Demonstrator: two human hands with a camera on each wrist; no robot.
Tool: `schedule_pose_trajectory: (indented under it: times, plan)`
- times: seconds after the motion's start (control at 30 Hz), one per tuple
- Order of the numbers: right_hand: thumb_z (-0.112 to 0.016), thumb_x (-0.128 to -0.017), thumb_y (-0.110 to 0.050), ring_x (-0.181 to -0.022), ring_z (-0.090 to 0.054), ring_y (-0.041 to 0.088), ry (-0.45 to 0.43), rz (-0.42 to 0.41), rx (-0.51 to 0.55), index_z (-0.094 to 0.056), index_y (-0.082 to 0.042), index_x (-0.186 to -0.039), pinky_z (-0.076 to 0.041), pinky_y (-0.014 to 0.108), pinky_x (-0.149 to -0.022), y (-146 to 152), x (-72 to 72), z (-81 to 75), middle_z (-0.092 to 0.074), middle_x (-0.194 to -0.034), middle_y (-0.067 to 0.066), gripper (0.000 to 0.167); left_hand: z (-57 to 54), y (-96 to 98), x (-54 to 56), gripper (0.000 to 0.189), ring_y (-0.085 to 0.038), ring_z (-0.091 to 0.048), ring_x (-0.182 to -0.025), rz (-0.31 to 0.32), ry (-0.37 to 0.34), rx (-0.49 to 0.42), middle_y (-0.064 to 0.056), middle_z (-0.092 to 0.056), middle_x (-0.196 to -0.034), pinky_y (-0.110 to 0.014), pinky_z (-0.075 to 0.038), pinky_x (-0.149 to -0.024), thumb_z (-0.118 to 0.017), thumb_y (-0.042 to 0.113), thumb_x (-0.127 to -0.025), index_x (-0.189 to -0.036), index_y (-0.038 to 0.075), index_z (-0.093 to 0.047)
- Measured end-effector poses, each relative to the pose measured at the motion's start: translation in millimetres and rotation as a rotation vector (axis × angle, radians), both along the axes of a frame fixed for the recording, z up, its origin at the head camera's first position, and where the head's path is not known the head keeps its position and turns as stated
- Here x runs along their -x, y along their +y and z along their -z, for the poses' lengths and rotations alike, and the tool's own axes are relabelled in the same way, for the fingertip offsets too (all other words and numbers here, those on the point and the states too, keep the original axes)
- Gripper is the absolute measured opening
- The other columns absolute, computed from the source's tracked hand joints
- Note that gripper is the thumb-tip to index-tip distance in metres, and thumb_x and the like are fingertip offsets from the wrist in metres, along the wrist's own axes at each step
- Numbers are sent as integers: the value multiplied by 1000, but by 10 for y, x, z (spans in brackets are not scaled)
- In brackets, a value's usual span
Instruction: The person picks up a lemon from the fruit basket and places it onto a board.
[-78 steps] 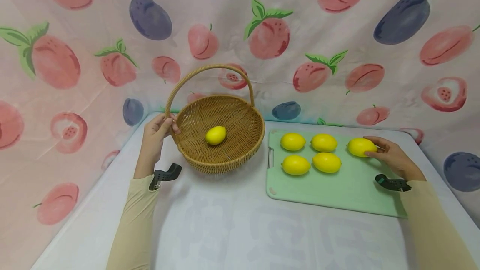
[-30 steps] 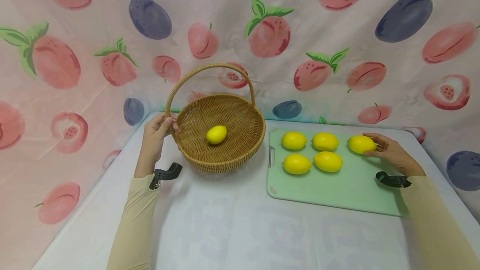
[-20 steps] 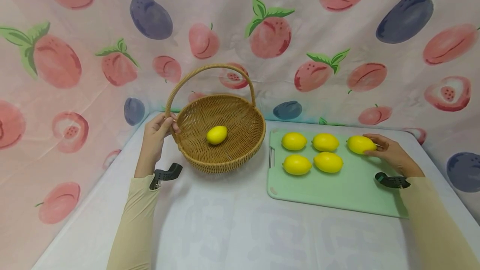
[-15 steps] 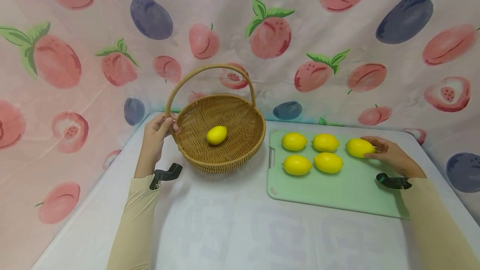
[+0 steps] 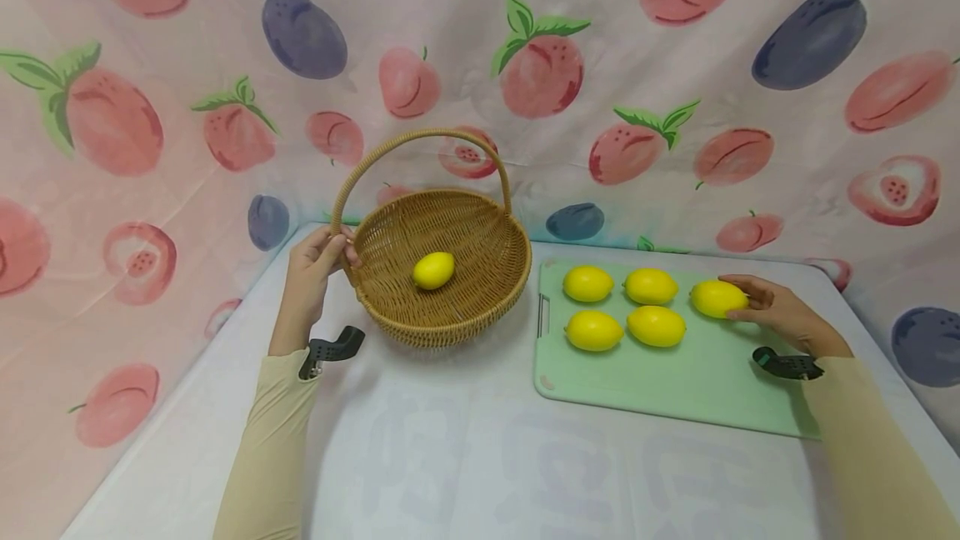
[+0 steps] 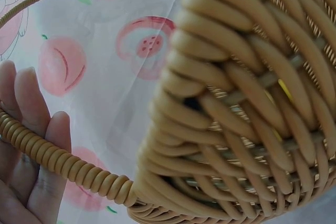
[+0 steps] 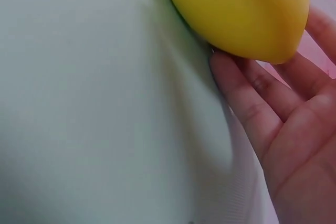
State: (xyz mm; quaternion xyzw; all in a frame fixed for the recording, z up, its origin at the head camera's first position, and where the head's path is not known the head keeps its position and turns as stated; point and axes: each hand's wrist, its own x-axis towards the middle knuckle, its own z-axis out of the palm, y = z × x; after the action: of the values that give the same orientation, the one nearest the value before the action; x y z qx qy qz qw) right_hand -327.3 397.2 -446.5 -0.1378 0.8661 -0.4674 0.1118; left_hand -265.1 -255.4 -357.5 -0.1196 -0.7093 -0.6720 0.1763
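In the head view, my left hand [image 5: 311, 265] grips the foot of the handle of a brown wicker basket [image 5: 442, 323]. The left wrist view shows the fingers [image 6: 31, 98] around the wrapped handle [image 6: 58, 158]. One lemon [image 5: 433, 271] lies inside the basket. To the right, my right hand [image 5: 783, 315] holds a lemon [image 5: 716, 299] by its right end, thumb in front and fingers behind, at the green cutting board [image 5: 697, 390]. In the right wrist view, that lemon [image 7: 241, 14] is close to the board surface, partly covered by the thumb.
Several other lemons [image 5: 588, 283] lie in two short rows on the left part of the board. A white cloth [image 5: 450, 440] covers the table. Behind stands a fruit-print curtain [image 5: 465, 23]. Black camera mounts [image 5: 333, 348] sit on both wrists.
The right hand and its lemon rose slightly, then came down a little to the left and nearer the person. The left hand and basket stay where they were.
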Motion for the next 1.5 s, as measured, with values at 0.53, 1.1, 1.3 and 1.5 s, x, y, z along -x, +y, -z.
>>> schedule_pose_trajectory:
  times: [0.53, 1.1, 1.3, 1.5]
  plan:
    - [-65, -89, -21, -99, -40, -21, 33, 61, -46, -32, -1, -143, -40, 0, -78, 0, 10, -12, -40, -114, -35, 66, 25, -7, 18, 14, -4, -59, -65, -1, 6, 4, 8, -59, -67, -18, -52, -68, -48, 17, -98, -92, 18, -61]
    - [-58, -94, -16, -101, -44, -20, 42, 27, -11, -33, -9, -144, -43, 4, -78, 48, 10, -133, -45, -117, -34, 57, 21, -9, 11, 14, -4, -59, -65, -2, 4, 6, 9, -60, -67, -18, -53, -68, -48, 18, -98, -92, 18, -61]
    - [-53, -95, -7, -105, -53, -16, 94, -36, 82, -32, -6, -144, -46, 6, -80, 6, 65, -297, -52, -119, -30, 54, 24, -16, 13, 14, -4, -59, -64, -3, 4, -1, 9, -60, -67, -18, -52, -67, -48, 18, -98, -91, 18, -61]
    - [-54, -94, -5, -104, -54, -13, 147, -11, 60, -33, 3, -140, -47, 5, -78, -127, 113, -540, -53, -119, -28, 51, 31, -21, 15, 13, -4, -58, -65, -4, 3, 0, 9, -60, -67, -18, -53, -68, -49, 20, -98, -92, 17, -60]
